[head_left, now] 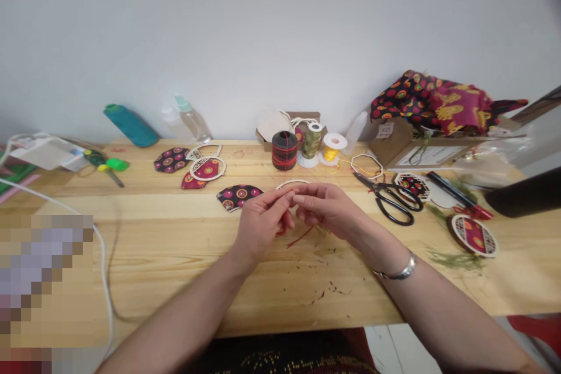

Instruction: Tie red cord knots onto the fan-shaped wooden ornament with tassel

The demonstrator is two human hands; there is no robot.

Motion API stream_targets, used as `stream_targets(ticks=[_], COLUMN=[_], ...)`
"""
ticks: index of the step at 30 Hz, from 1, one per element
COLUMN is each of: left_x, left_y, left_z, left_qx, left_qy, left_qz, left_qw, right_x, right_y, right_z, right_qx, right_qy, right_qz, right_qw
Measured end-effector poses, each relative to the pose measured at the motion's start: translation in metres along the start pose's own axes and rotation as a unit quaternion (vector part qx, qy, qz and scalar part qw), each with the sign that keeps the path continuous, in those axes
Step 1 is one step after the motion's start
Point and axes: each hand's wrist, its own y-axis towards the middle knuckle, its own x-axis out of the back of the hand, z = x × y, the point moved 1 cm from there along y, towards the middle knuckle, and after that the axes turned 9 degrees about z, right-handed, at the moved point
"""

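My left hand (263,223) and my right hand (335,210) meet over the middle of the table, fingertips pinched together. A red cord (301,237) runs between them; its loose end hangs below my right fingers, and more red shows under my left fingers. The exact spot of the pinch is hidden by my fingers. Just left of my left hand lies a fan-shaped patterned fabric piece (240,196). Behind my fingertips a pale wooden ring (293,183) is partly covered. A spool of red and black thread (284,152) stands farther back, with a strand coming toward my hands.
Black-handled scissors (397,201) lie to the right, near a marker (456,191) and a round fabric ornament (474,236). Green spool (310,149) and yellow spool (332,149) stand behind. A cardboard box (421,146) holds fabric. A white cable (103,257) crosses the left side.
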Motion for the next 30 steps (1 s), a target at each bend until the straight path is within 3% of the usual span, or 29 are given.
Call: stream_targets(ticks=[7,18,30], left_x=[-0.0016,-0.0026,-0.0037], left_y=[0.0002,0.0001,-0.0004], left_z=[0.0,-0.0023,-0.002], left_qx=[-0.008,-0.006,0.005], left_qy=[-0.02,-0.029,-0.014], left_qz=[0.016,0.03,0.021], left_qw=[1.0,0.999,1.0], right_x=[-0.0011,-0.0026,-0.0048], right_y=[0.0014,0.0001,-0.0009], right_z=[-0.0024,0.0051,0.0067], right_qx=[0.009,0.046,0.033], right_qy=[-0.024,-0.039,-0.034], right_qz=[-0.064,-0.105,-0.085], right_qw=[0.998,0.993,0.995])
